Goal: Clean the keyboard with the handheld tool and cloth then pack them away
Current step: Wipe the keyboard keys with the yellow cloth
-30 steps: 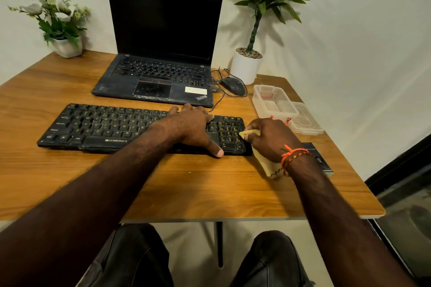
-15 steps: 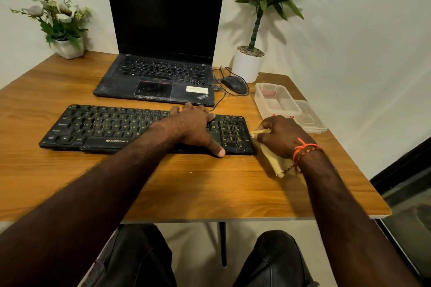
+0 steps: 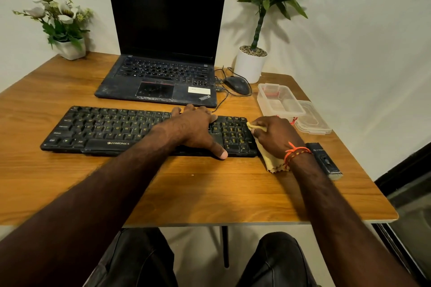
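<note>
Wooden desk (image 3: 210, 193), dusty black keyboard (image 3: 112, 130) (yellow legends), yellow cloth (image 3: 271, 158).

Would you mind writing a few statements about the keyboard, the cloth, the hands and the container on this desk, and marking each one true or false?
1. The right hand grips the yellow cloth at the keyboard's right end. True.
2. The left hand is lifted clear of the keyboard. False: it rests on the keyboard, thumb at the front edge.
3. The clear container stands open, its lid beside it. True.
4. The black handheld tool lies inside the container. False: it lies on the desk by the right wrist.
5. The laptop screen shows a bright picture. False: it is dark.
</note>
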